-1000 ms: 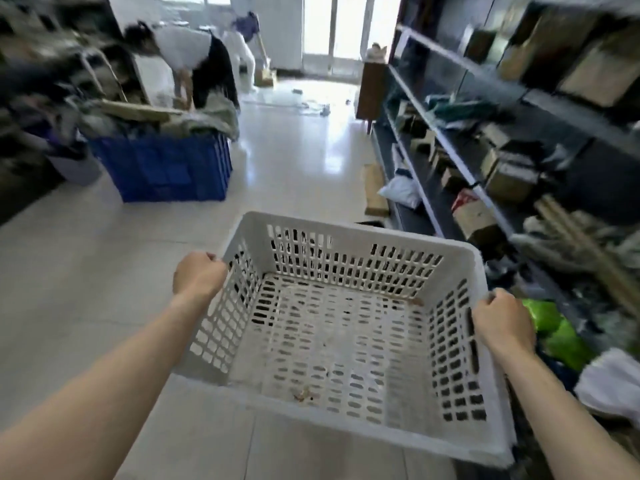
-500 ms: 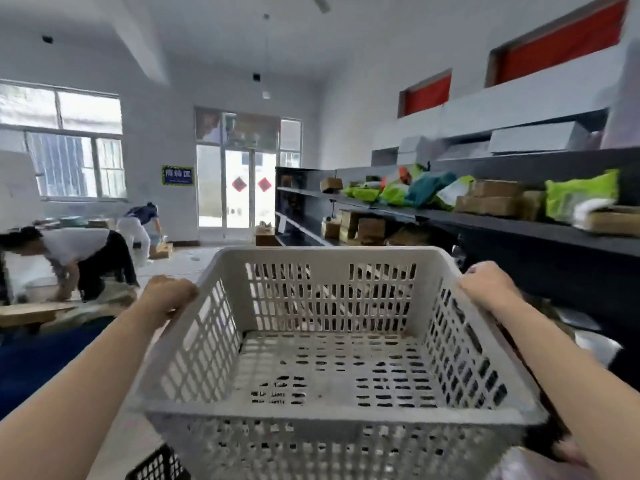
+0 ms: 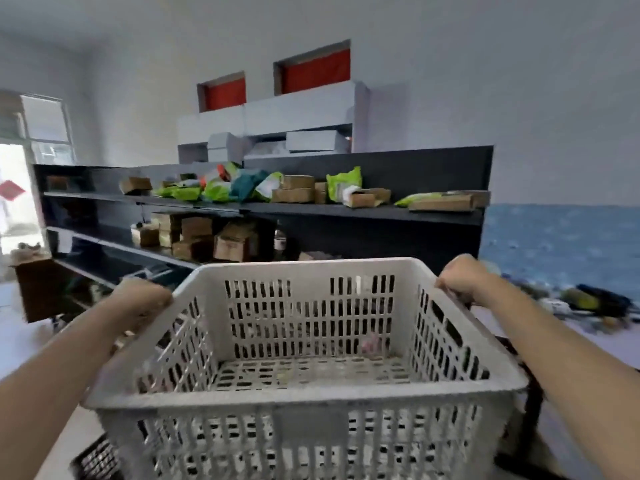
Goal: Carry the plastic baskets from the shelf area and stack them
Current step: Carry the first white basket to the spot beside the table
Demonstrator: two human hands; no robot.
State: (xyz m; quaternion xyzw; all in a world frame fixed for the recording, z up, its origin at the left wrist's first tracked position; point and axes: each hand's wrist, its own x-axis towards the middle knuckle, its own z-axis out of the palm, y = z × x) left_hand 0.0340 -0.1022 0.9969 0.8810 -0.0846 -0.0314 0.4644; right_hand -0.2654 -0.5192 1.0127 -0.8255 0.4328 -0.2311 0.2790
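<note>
I hold a white slotted plastic basket (image 3: pixel 304 393) in front of me at chest height, its open top towards me. My left hand (image 3: pixel 142 297) grips the rim on its left side. My right hand (image 3: pixel 460 277) grips the rim on its right side. The basket is empty apart from a few scraps on its floor. Below its left corner the edge of a dark slotted basket (image 3: pixel 97 460) shows.
A dark shelf unit (image 3: pixel 346 211) stands straight ahead, loaded with cardboard boxes and green parcels. White boxes sit on top of it. A blue wall section (image 3: pixel 561 244) with clutter on the floor lies to the right. A bright doorway (image 3: pixel 14 202) is at far left.
The view has swung from the aisle floor up and to the right towards the shelf. Both hands keep hold of the basket, which has risen with them.
</note>
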